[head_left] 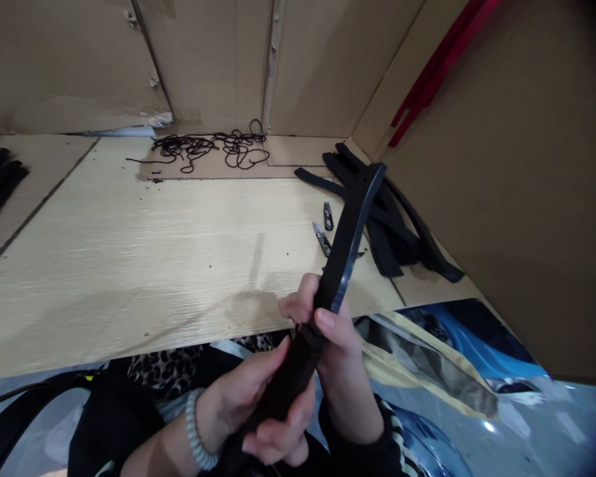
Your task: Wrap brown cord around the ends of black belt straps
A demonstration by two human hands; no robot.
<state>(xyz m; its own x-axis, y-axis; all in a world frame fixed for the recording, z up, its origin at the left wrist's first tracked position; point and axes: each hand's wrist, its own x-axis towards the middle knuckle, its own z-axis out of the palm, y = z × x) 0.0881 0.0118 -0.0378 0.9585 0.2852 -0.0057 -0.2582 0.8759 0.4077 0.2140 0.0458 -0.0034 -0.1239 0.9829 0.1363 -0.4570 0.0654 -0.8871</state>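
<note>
A long black curved strip (350,245) runs up from my lap, its bent tip over the table. Its lower part looks like a darker, matte black sleeve (293,371); whether this is a separate piece I cannot tell. My left hand (258,397), with a pale coil band at the wrist, wraps around that lower part. Higher up, my right hand (335,331) grips the strip where the two parts meet, thumb on top and fingers behind. Beyond my hands, two small thread snips (328,216) lie on the table, one partly hidden behind the strip.
Several black strips (397,238) are piled at the right by the cardboard wall (516,185). Tangled black cords (193,147) lie at the table's back edge. More black pieces (0,179) lie far left. Red strips (437,73) hang on the right wall.
</note>
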